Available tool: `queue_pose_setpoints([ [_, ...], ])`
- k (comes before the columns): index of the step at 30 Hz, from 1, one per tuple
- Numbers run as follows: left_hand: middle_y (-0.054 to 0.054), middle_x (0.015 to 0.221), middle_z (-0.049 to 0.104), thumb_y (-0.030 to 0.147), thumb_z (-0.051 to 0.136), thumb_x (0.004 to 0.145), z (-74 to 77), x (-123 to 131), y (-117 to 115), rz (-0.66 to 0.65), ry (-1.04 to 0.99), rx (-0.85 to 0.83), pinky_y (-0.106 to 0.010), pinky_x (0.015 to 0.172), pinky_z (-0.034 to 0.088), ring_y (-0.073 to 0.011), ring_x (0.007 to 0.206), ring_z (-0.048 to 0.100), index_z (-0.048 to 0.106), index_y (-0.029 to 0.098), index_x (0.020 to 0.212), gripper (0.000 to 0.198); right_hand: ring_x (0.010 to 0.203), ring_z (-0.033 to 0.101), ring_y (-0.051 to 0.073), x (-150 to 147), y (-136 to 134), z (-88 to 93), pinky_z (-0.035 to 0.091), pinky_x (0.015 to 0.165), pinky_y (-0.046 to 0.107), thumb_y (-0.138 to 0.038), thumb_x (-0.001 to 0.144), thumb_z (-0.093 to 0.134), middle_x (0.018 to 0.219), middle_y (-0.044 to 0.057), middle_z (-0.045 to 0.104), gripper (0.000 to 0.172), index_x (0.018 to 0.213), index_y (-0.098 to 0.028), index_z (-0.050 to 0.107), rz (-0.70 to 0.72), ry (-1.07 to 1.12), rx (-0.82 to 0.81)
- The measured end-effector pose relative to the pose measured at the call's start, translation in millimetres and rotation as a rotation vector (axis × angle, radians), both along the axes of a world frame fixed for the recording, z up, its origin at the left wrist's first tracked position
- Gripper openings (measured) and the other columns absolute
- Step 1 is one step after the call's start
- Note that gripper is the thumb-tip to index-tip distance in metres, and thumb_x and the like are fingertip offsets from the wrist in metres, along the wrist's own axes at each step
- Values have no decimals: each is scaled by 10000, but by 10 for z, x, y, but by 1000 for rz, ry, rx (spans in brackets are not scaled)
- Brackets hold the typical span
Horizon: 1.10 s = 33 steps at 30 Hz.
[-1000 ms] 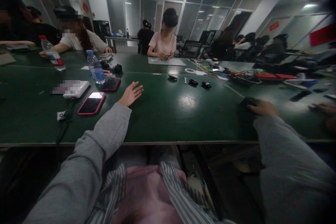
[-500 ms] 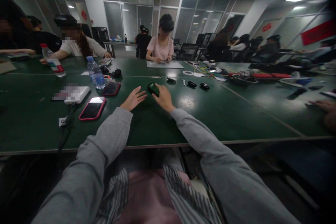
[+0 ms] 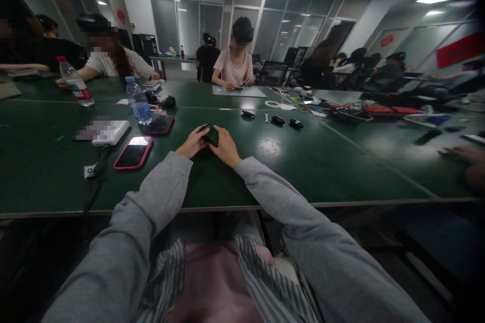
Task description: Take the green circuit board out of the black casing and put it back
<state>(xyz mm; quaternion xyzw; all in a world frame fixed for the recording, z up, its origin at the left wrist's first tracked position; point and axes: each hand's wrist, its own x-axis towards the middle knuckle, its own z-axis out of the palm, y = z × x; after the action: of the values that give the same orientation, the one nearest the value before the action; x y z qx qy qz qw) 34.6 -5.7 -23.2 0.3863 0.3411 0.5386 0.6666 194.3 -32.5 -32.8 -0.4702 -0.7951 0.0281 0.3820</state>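
Device (image 3: 212, 136) held between both hands (image 3: 226, 148) shows its green face tilted up, its long axis unclear.

Both my arms (image 3: 162, 186) reach forward, angled inward; my left hand (image 3: 192, 143) and right hand (image 3: 227, 148) curl close together.

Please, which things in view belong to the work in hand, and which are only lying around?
In use:
- dark device, held between the left hand and right hand

Apparently just lying about:
- front phone
- rear phone
- blue-capped bottle
- red-capped bottle
- wrench
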Motion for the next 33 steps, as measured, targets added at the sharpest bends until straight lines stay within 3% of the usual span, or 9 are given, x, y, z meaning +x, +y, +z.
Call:
queue_pose_setpoints([
  [5, -33, 908, 692, 198, 745, 781, 37, 6, 0, 56, -2, -15, -228, 583, 479, -127, 690, 633, 669, 226, 1124, 352, 1247, 503, 293, -16, -18, -26, 422, 1117, 472, -263, 830, 657, 1315, 181, 523, 662, 1425, -110, 412, 43, 73, 44],
  [9, -30, 936, 694, 196, 748, 775, 53, -4, 7, 78, -19, 7, -226, 605, 490, -128, 733, 647, 664, 219, 1116, 352, 1208, 534, 270, -3, 8, -63, 425, 1106, 455, -368, 824, 697, 1322, 179, 523, 671, 1393, -132, 431, 101, 239, -40],
  [15, -24, 968, 705, 204, 758, 765, 62, -36, 18, 55, -17, 8, -229, 630, 508, -123, 743, 657, 656, 232, 1145, 395, 1066, 592, 173, 38, 97, -84, 472, 1018, 361, -528, 888, 616, 1139, 79, 611, 535, 1281, -189, 483, 126, 637, -449],
  [19, -45, 1012, 717, 223, 756, 771, 78, -33, 9, 20, 3, 13, -238, 674, 524, -142, 805, 677, 657, 228, 1177, 418, 851, 594, 110, 52, 77, -28, 516, 757, 233, -587, 907, 572, 947, 0, 610, 396, 1026, -210, 543, 170, 921, -733],
  [23, -69, 1044, 721, 256, 748, 779, 94, -30, 1, -34, 3, 50, -284, 759, 549, -178, 876, 697, 646, 220, 1214, 448, 695, 562, 89, 66, 58, 32, 481, 580, 193, -528, 912, 615, 847, -22, 578, 335, 954, -211, 518, 155, 1082, -860],
  [27, -78, 1057, 724, 260, 732, 794, 113, -37, -11, -63, -33, 91, -329, 829, 556, -192, 898, 701, 624, 210, 1266, 487, 692, 595, 104, 77, 59, 55, 538, 593, 223, -529, 923, 606, 818, -17, 585, 340, 948, -216, 477, 201, 1176, -933],
  [30, -88, 1066, 727, 248, 712, 812, 120, -36, -17, -61, -37, 103, -329, 825, 555, -201, 922, 697, 617, 199, 1282, 482, 742, 644, 124, 72, 43, 58, 584, 627, 256, -521, 908, 629, 886, 4, 625, 355, 1009, -222, 469, 345, 1177, -994],
  [33, -91, 1060, 730, 239, 699, 817, 123, -37, -14, -49, -42, 102, -318, 792, 555, -203, 908, 697, 610, 197, 1286, 479, 796, 685, 141, 65, 18, 60, 619, 677, 290, -401, 854, 713, 991, 23, 653, 395, 1092, -225, 453, 465, 1159, -1004],
])
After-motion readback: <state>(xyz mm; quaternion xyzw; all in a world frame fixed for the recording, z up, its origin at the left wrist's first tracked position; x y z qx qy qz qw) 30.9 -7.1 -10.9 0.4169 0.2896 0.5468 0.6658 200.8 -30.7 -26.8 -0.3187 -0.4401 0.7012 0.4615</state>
